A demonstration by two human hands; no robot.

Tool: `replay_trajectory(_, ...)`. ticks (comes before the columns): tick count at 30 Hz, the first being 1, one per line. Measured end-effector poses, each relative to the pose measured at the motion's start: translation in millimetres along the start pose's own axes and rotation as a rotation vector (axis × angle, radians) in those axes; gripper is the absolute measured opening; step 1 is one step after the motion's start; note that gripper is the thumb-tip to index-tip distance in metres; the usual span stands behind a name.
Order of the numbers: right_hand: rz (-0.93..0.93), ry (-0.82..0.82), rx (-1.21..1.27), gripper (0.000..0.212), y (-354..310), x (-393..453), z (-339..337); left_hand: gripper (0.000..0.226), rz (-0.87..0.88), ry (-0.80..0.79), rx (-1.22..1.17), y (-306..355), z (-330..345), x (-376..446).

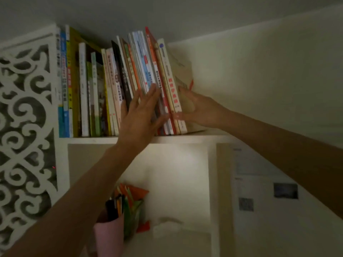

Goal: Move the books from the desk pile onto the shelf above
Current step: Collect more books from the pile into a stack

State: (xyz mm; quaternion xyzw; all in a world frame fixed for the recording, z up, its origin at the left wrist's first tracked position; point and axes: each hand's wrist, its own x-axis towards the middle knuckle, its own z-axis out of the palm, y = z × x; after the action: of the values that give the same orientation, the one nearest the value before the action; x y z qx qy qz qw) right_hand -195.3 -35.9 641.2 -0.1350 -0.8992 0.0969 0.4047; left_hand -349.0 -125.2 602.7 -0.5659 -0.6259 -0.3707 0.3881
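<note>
A row of several upright books (89,93) fills the white shelf (92,140) above the desk; those at the right end lean left. My left hand (141,115) lies flat with spread fingers against the spines of the middle books. The last book at the right end is cream with red characters on its spine (171,78). My right hand (196,108) grips its lower part, thumb on the spine and fingers around the cover. The desk pile is out of view.
A white carved fretwork panel (24,127) closes the shelf's left end. The shelf is bare to the right of the books. Below stand a pink pen holder (109,232) with pens and orange and green paper, white tissues (167,227), and a wall with posted sheets (259,182).
</note>
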Motion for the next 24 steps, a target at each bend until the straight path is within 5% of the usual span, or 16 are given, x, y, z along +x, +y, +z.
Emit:
replay_trajectory(4, 0.015, 0.295, -0.145, 0.049, -10, -57, -12, 0.044, 0.242, 0.195, -0.174, 34, -3, -43)
replay_trajectory(7, 0.003, 0.405, -0.051, 0.028, -12, -131, -18, 0.037, 0.315, 0.124, -0.394, 72, 14, -97)
replay_trajectory(15, 0.607, 0.097, -0.152, 0.021, 69, -386, 20, 0.037, 0.150, -0.567, -0.854, 182, 127, -270)
replay_trajectory(19, 0.999, -0.095, -0.184, 0.027, 100, -529, 37, 0.025, 0.029, -0.957, -0.906, 245, 176, -372)
replay_trajectory(24, 1.309, -0.281, -0.144, 0.033, 127, -670, 29, 0.018, -0.058, -1.232, -0.926, 328, 209, -451)
